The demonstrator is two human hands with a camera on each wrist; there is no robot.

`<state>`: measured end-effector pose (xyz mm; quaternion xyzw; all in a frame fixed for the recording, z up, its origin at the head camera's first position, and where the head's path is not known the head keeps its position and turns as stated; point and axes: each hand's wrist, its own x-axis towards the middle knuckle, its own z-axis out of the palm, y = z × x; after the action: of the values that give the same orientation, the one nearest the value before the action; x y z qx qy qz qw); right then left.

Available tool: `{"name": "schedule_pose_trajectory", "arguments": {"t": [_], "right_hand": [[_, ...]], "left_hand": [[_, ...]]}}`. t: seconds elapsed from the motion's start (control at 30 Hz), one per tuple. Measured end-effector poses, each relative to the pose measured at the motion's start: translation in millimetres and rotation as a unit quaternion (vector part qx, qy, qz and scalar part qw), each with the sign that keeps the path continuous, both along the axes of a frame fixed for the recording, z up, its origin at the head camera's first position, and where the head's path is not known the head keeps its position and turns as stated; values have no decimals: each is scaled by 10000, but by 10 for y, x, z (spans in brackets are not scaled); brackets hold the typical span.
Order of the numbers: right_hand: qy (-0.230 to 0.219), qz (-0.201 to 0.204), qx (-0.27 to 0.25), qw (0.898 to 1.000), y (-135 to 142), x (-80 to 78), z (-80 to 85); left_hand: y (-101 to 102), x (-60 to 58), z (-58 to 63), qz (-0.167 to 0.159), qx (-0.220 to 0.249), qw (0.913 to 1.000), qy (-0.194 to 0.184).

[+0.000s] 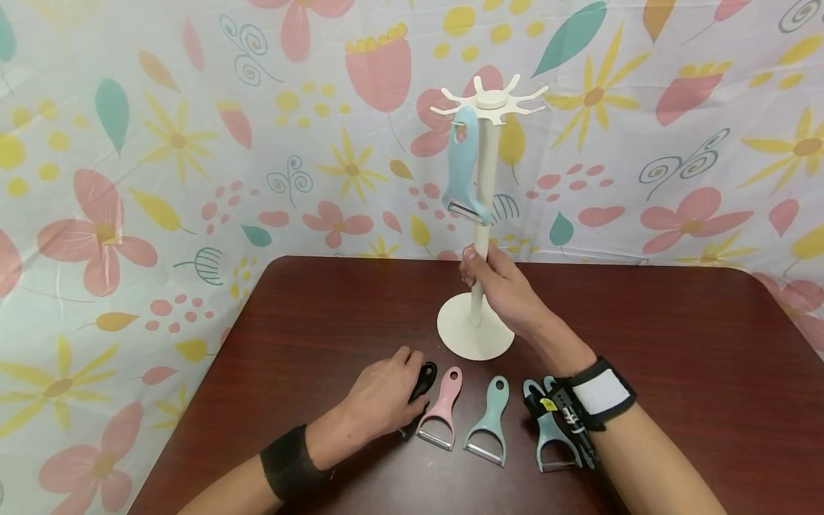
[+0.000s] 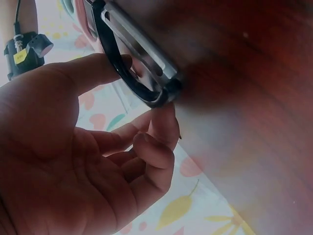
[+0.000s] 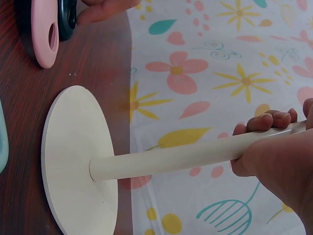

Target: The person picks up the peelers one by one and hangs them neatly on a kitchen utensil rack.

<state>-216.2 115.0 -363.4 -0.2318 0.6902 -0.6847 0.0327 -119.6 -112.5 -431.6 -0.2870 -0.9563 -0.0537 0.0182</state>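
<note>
My right hand [image 1: 498, 282] grips the pole of a cream utensil stand [image 1: 476, 340], with fingers and thumb wrapped around it above the round base. A light blue peeler [image 1: 462, 154] hangs by its handle hole from one hook of the stand's top. My left hand [image 1: 386, 392] pinches a black peeler [image 2: 128, 81] at the table, thumb on one side and fingers on the other. The black handle [image 1: 423, 380] shows beyond the fingers in the head view. Right of it lie a pink peeler [image 1: 444, 408] and a mint green peeler [image 1: 491, 418].
Blue-grey peelers [image 1: 552, 435] lie further right, partly hidden by the right wrist's camera and band [image 1: 599, 393]. All lie on a dark brown table [image 1: 322, 307]. A flower-patterned cloth [image 1: 225, 143] hangs behind it.
</note>
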Motion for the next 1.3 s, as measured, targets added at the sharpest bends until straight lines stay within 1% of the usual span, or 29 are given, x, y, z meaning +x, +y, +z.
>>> {"name": "schedule_pose_trajectory", "arguments": {"t": [0.17, 0.37, 0.6, 0.7, 0.9, 1.07, 1.3], "right_hand": [[3, 17, -40, 10000, -1, -3, -8], [94, 51, -65, 9999, -2, -11, -19], [125, 47, -77, 9999, -6, -17, -19], [116, 46, -85, 9999, -3, -15, -23], [119, 44, -17, 9999, 8, -12, -28], [120, 43, -32, 9999, 10, -14, -33], [152, 85, -68, 9998, 4, -20, -39]], "left_hand": [[7, -4, -13, 86, 89, 9999, 8], [10, -7, -22, 93, 164, 9998, 61], [15, -3, -10, 132, 200, 9997, -37], [15, -7, 21, 141, 234, 9996, -67], [-2, -41, 111, 140, 379, 9992, 30], [-11, -68, 173, 162, 598, 9981, 74], [-24, -120, 272, 97, 999, 9946, 274]]}}
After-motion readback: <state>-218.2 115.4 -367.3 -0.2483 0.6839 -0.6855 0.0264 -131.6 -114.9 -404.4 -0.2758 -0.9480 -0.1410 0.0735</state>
